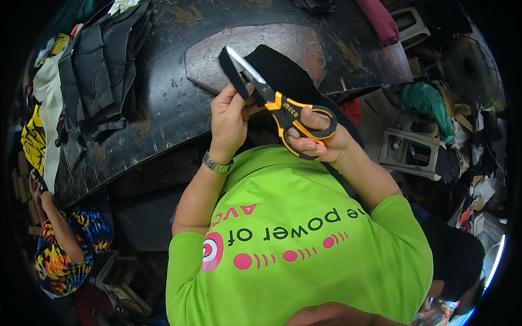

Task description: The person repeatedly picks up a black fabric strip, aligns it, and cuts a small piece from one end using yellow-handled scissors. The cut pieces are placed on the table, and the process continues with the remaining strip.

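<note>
On the table (157, 108), the black cloth (288, 68) lies right of the scissors (275, 102). My right hand (329, 142) holds these, thumb and fingers through the handles, blades aimed far left. My left hand (227, 115), raised, pinches the black strip (230, 69) beside the blades. Step: apparently trimming; the next cut calls for a taut strip and aligned blades.

L grip (227, 118) pinched, R grip (336, 145) curled, forearms (200, 190) angled fwd & inward.
</note>
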`<state>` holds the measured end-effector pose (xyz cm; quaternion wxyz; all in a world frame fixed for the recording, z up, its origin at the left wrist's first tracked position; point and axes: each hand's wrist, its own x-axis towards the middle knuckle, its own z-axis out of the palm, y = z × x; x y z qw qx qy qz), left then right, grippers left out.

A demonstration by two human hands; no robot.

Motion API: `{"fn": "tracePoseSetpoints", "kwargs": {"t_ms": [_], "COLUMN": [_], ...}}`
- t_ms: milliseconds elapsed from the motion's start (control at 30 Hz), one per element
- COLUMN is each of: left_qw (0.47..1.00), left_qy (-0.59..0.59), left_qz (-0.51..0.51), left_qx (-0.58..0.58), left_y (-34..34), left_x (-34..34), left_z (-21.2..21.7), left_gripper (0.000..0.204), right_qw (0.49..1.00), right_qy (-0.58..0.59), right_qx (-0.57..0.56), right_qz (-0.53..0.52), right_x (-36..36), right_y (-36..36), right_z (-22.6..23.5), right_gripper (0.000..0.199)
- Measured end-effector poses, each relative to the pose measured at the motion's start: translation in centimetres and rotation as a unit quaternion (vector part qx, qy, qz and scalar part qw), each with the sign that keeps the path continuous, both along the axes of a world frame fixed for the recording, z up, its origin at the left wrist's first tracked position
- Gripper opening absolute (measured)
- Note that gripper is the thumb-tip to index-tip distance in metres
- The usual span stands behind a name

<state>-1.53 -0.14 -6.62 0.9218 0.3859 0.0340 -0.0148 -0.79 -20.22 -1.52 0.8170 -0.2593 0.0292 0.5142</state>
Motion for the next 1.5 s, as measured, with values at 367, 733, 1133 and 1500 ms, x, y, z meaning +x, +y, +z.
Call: {"fn": "tracePoseSetpoints", "kwargs": {"t_ms": [367, 733, 1133, 1500], "left_qw": [0.997, 0.994, 0.979, 0.896], "left_qy": [0.023, -0.007, -0.093, -0.144], "left_qz": [-0.016, -0.059, 0.022, 0.158], "left_qx": [-0.074, -0.087, -0.182, 0.389], "left_y": [1.1, 1.0, 3.5, 9.8], "left_x": [0.6, 0.7, 2.9, 0.8], "left_z": [0.9, 2.2, 4.6, 9.1], "left_gripper": [0.015, 0.020, 0.036, 0.016], "right_qw": [0.502, 0.438, 0.972, 0.117], "right_qy": [-0.466, -0.623, -0.225, -0.728], "right_qx": [-0.722, -0.612, 0.019, -0.622], "right_qz": [-0.099, -0.215, 0.066, -0.266], "right_x": [9.7, 8.7, 4.7, 32.3], "right_y": [-12.0, -11.0, -0.6, 1.8], "right_z": [0.3, -0.5, 3.7, 6.9], "right_gripper": [0.026, 0.044, 0.091, 0.088]}}
